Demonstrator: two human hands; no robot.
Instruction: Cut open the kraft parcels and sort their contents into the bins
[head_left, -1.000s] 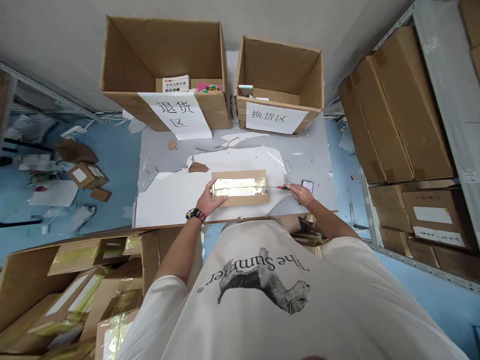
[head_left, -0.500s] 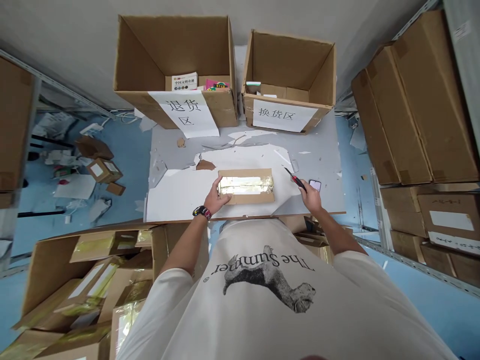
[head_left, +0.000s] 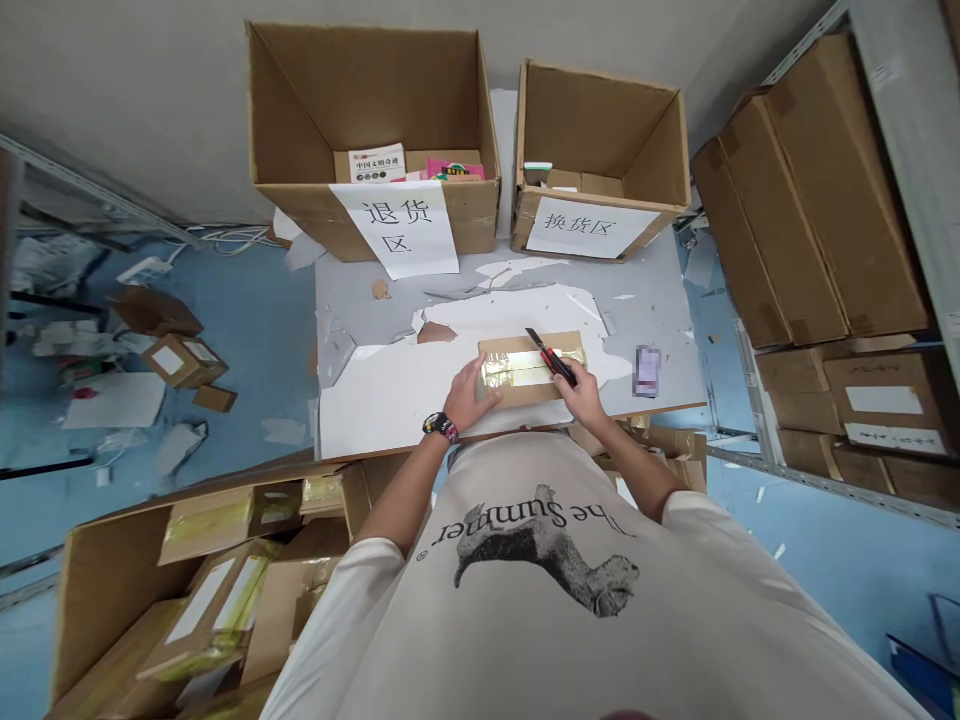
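Both forearms reach forward from the body, elbows bent. The left hand (head_left: 469, 397) is angled inward, thumb spread toward the near edge and fingers along the left end, gripping the corner of the taped cardboard parcel (head_left: 529, 370), which lies just right of those fingers. The right hand (head_left: 582, 390) has its fingers closed round the red-and-black box cutter (head_left: 551, 358), its blade slanting away and leftward from them, over the parcel; whether it touches, I cannot tell.
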